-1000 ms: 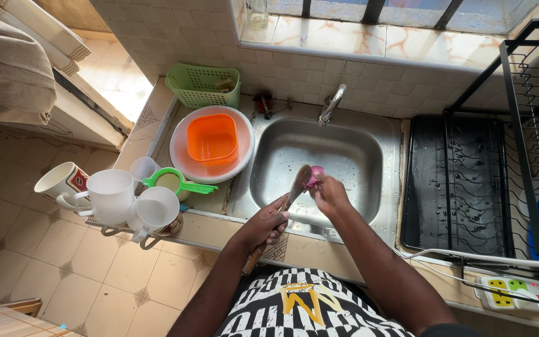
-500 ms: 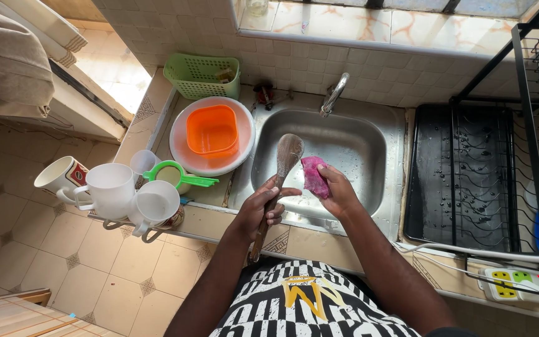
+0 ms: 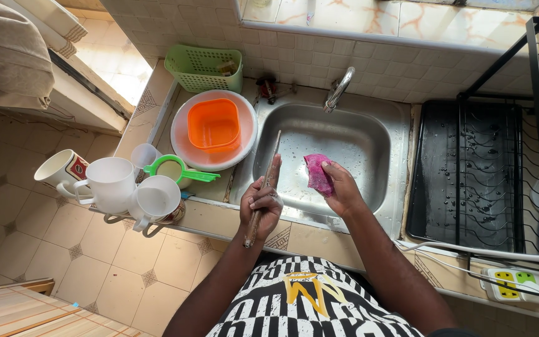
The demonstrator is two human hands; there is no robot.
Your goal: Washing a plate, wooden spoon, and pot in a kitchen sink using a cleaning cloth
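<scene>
Sink (image 3: pixel 369 134) holds nothing — orange tub (image 3: pixel 213 125) sits in white bowl (image 3: pixel 185 146).

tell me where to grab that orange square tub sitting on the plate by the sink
Take the orange tub by its rim, probably the near edge, coming from above. It sits upright and open on the round plate, so fingers can hook over the raised lip; its sloped walls look harder to pinch. The green basket crowds the far side, and the green strainer lies at the near left.

Person is wearing a black-and-white zebra-patterned top with a yellow emblem at chest; both arms are showing bare, no sleeves, no gloves
</scene>
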